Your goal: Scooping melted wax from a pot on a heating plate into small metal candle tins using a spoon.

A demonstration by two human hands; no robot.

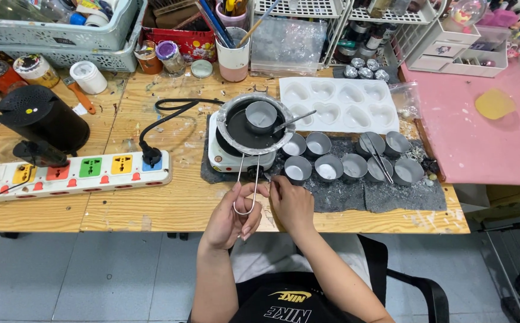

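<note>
At the near edge of the wooden surface (pixel 152 209) both hands meet over a wire handle (pixel 247 185), a long loop of thin metal that runs from the near edge back to a round pan (pixel 254 124). The left hand (pixel 231 218) curls loosely around the loop's rounded end, fingers bent and partly closed on the wire. The right hand (pixel 291 203) lies just beside it, fingers folded inward toward the same loop; whether it grips the wire I cannot tell. The pan sits on a small white hotplate (pixel 224 152) near the middle of the surface, holds dark liquid, and has a small metal cup (pixel 261 115) standing in it. A spoon (pixel 293 121) leans on the pan's right rim. The hotplate rests on a dark mat (pixel 343 194), which also carries a cluster of small metal cups (pixel 329 167) to the right. Behind these lies a white heart mould (pixel 339 104). Toward the left edge lies a power strip (pixel 75 173) with coloured sockets, and the hotplate's black cord (pixel 152 152) is plugged into it.
</note>
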